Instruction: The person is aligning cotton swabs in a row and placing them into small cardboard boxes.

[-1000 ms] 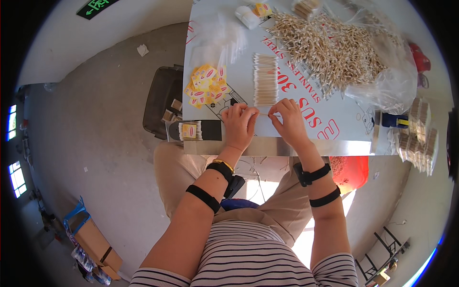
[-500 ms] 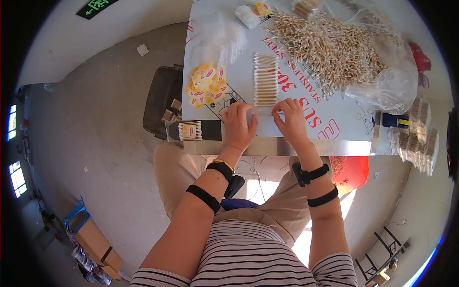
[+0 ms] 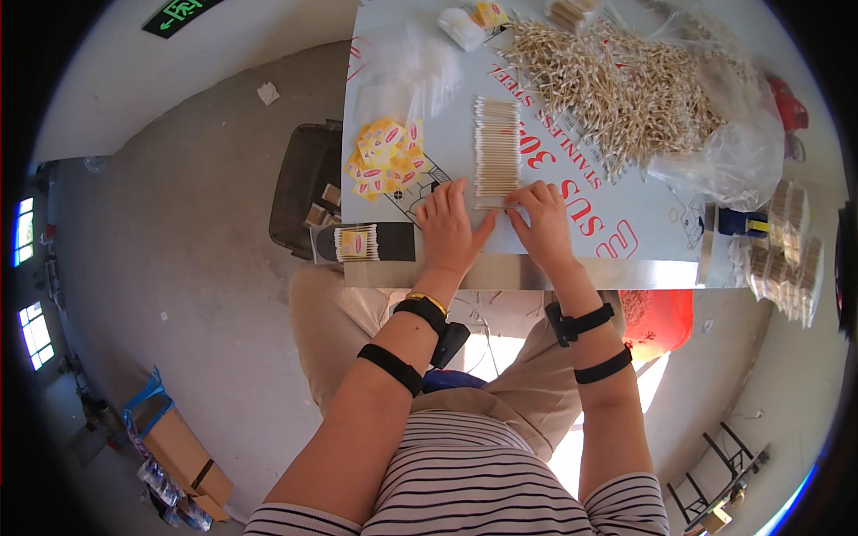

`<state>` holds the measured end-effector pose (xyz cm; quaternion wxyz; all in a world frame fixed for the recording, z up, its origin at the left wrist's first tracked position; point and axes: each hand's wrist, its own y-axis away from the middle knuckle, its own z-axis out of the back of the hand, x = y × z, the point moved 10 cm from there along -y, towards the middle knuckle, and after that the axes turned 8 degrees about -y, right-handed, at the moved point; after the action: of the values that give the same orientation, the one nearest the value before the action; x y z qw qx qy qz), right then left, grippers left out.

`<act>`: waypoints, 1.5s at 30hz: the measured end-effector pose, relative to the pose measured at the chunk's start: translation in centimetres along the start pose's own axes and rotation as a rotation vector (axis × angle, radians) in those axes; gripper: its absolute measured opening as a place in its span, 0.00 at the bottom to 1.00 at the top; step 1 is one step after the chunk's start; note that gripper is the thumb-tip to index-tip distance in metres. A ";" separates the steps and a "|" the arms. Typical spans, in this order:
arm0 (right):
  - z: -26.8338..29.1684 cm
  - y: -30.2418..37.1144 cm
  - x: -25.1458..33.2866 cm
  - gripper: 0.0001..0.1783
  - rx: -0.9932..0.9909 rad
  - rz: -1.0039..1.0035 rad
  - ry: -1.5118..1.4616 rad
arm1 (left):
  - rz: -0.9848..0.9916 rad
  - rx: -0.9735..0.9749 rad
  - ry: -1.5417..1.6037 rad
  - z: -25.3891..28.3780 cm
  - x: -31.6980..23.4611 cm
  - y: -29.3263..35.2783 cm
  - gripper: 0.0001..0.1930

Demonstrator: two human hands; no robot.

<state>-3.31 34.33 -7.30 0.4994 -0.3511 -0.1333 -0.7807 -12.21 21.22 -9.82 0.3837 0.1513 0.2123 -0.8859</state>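
Observation:
A neat row of cotton swabs [image 3: 497,152] lies side by side on the table in front of me. My left hand [image 3: 449,228] rests at the row's near left corner, fingers stretched out and thumb apart, holding nothing I can see. At the near right corner, my right hand [image 3: 543,228] has thumb and forefinger pinched at the end of the nearest cotton swab [image 3: 488,208]. Left of my left hand, a bundle of swabs with a yellow card [image 3: 356,243] lies on a black strip [image 3: 395,242].
A big heap of loose swabs [image 3: 617,98] spreads over the table's far right beside clear plastic [image 3: 728,165]. Yellow cards [image 3: 386,161] and clear bags [image 3: 402,76] lie at left. A dark bin [image 3: 299,192] stands beside the table; packed swab bundles [image 3: 786,255] sit at right.
My left hand's fingers have straightened and its thumb has drawn slightly back. A swab now lies along the row's near end, with my right fingers still at its right tip.

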 end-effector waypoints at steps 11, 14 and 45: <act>-0.4 -1.7 1.9 0.12 -0.010 0.075 0.028 | 0.019 -0.015 -0.017 0.3 -0.2 -0.2 0.35; -0.7 -1.9 1.9 0.11 0.002 0.071 0.047 | 0.019 0.004 -0.019 0.2 -0.1 -0.2 0.34; -0.4 -3.2 2.2 0.12 -0.029 0.100 0.125 | 0.025 0.034 -0.025 -0.1 0.0 -0.2 0.32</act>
<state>-6.78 34.09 -5.67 0.5401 -0.3150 -0.0730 -0.7770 -12.38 21.40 -9.80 0.3947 0.1493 0.1903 -0.8864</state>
